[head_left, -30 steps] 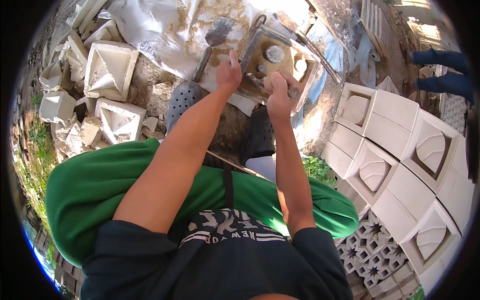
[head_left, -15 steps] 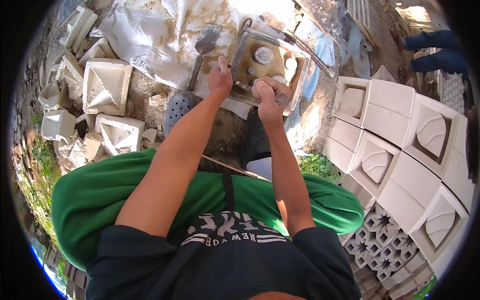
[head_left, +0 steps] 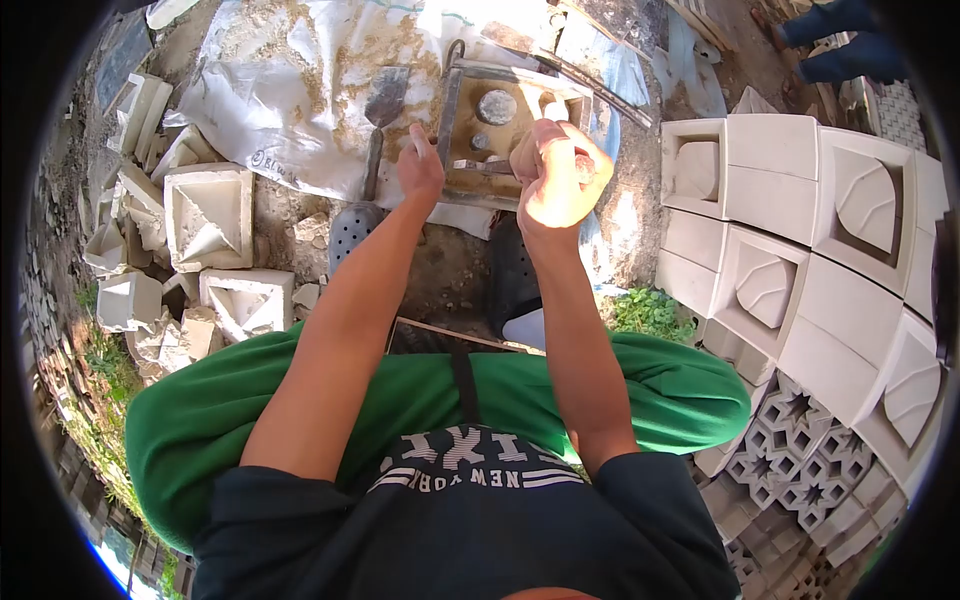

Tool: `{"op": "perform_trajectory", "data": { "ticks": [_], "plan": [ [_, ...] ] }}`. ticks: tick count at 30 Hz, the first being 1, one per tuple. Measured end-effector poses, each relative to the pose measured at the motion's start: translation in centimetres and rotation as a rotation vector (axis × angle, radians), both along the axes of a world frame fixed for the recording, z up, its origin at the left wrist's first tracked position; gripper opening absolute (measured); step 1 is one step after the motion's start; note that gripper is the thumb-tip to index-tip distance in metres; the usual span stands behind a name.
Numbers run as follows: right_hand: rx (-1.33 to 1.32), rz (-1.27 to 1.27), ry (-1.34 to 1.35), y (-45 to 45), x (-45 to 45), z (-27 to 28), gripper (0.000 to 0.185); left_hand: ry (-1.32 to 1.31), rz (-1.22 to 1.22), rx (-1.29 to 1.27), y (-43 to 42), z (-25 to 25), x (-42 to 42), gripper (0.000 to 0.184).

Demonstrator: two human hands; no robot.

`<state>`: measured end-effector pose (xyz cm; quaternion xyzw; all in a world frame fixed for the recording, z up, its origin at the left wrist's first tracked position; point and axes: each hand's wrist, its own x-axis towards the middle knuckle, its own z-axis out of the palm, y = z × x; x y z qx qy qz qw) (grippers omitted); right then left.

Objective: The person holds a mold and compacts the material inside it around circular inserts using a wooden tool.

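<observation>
A square mould frame [head_left: 452, 110] lies on the ground between my feet and a white sheet. Sandy material and several pale round pieces, such as the round plug [head_left: 496, 107], show inside. My left hand [head_left: 422, 172] is curled at the frame's left side, thumb up, its fingertips partly hidden against the edge. My right hand [head_left: 556, 180] is a fist over the frame's near right part, closed round a tool handle with a rounded, reddish end [head_left: 584, 168]. The rest of that tool is hidden. A trowel [head_left: 385, 100] lies just left of the frame.
The stained white sheet [head_left: 262, 110] spreads at the far left. Broken and whole pale cast blocks [head_left: 209, 215] are piled left. Rows of pale blocks [head_left: 768, 150] and star-patterned lattice blocks [head_left: 795, 455] stand right. Another person's legs [head_left: 850, 58] show at upper right.
My right fist has risen and turned, its palm side now in bright light. My left hand keeps its place beside the frame. The whole view has shifted slightly.
</observation>
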<state>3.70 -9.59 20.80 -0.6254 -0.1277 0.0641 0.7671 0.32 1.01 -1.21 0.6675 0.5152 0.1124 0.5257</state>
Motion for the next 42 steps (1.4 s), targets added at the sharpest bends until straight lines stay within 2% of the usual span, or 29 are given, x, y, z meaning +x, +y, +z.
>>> {"op": "perform_trajectory", "data": {
  "ticks": [1,3,4,7,10,13,15,17,18,20,21,23,25,29,30,31,33,35,37,39,40,42],
  "plan": [
    [0.028,-0.007,0.008,-0.4,0.1,-0.7,0.032,-0.004,-0.007,0.000,-0.1,0.5,0.2,0.076],
    [-0.077,-0.034,0.116,0.0,-0.1,-4.2,0.032,0.009,0.026,0.018,-0.3,1.2,0.2,0.077],
    [-0.137,-0.068,0.032,0.0,-0.1,-7.4,0.033,0.006,0.022,0.021,-0.4,1.1,0.1,0.077],
    [-0.183,0.060,0.045,-0.4,0.5,-4.8,0.033,0.099,-0.001,0.079,-0.3,0.2,-0.1,0.077],
    [-0.073,0.063,0.065,-1.0,0.0,-2.5,0.032,0.037,-0.012,0.039,-0.1,1.0,0.2,0.077],
    [-0.082,0.047,0.113,-1.1,-0.9,-4.5,0.033,0.048,-0.014,0.010,-0.1,1.8,0.0,0.076],
    [-0.061,-0.019,0.045,0.0,-1.2,-6.7,0.034,0.068,-0.002,0.028,-0.2,1.7,0.2,0.076],
    [-0.169,0.113,0.079,-0.8,0.2,-5.8,0.032,0.071,0.003,0.055,-0.1,1.7,0.4,0.076],
    [-0.159,0.099,0.075,-0.9,0.3,-4.6,0.031,0.087,-0.010,0.072,-0.3,1.5,0.1,0.076],
    [-0.111,0.052,0.052,-0.8,0.1,-2.4,0.029,0.060,-0.013,0.057,0.0,1.1,0.2,0.076],
    [-0.137,0.057,-0.107,-1.0,0.1,-2.4,0.029,0.036,-0.014,0.036,-0.1,0.9,-0.1,0.076],
    [-0.151,0.037,0.091,-1.0,-0.6,-2.8,0.028,0.064,-0.018,0.028,-0.2,1.6,-0.2,0.076],
    [-0.151,0.041,0.011,-1.0,-0.8,-7.8,0.028,0.077,-0.020,0.023,-0.3,2.0,0.0,0.076],
    [-0.157,0.008,0.088,-0.6,0.3,-3.0,0.029,0.040,0.003,0.022,-0.5,1.4,-0.3,0.075],
    [-0.071,0.011,-0.010,-0.4,0.2,-2.3,0.036,0.012,0.016,0.029,-0.3,1.5,0.0,0.075],
    [-0.035,-0.021,0.052,-0.5,-0.3,-1.2,0.037,0.020,0.029,0.028,-0.3,1.7,0.0,0.075],
    [-0.078,-0.058,0.030,-0.7,-0.8,-2.0,0.037,0.090,-0.011,-0.014,-0.1,2.2,-0.2,0.074],
    [-0.118,-0.009,0.073,-0.7,-1.1,-6.7,0.031,0.088,0.007,0.000,-0.2,1.9,-0.1,0.074],
    [-0.153,0.038,0.043,-0.8,-0.8,-6.6,0.031,0.084,0.029,0.017,0.1,1.9,0.4,0.074],
    [-0.108,0.000,0.139,-0.5,-0.5,-4.0,0.029,0.144,-0.018,-0.017,0.0,1.6,0.0,0.074],
    [-0.064,-0.039,0.010,-0.1,-0.6,-3.0,0.036,0.147,-0.009,-0.016,0.1,1.5,0.1,0.074],
    [-0.022,-0.032,0.051,-0.3,-1.3,-1.5,0.036,0.097,-0.017,-0.031,0.1,1.6,-0.2,0.074]
  ]
}}
